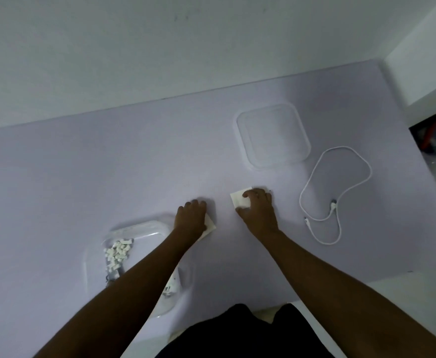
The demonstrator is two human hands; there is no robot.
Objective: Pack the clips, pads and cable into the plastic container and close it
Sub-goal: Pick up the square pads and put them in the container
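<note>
We are at the pads step. The fingers of our left hand curl over the left pad, and those of our right hand curl over the right pad. Next, we think, the 2 pads must go into the container at near left, beside the clips.

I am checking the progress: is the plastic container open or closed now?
Open. Its lid lies apart on the table, far from the container, and the white clips show uncovered inside it.
</note>
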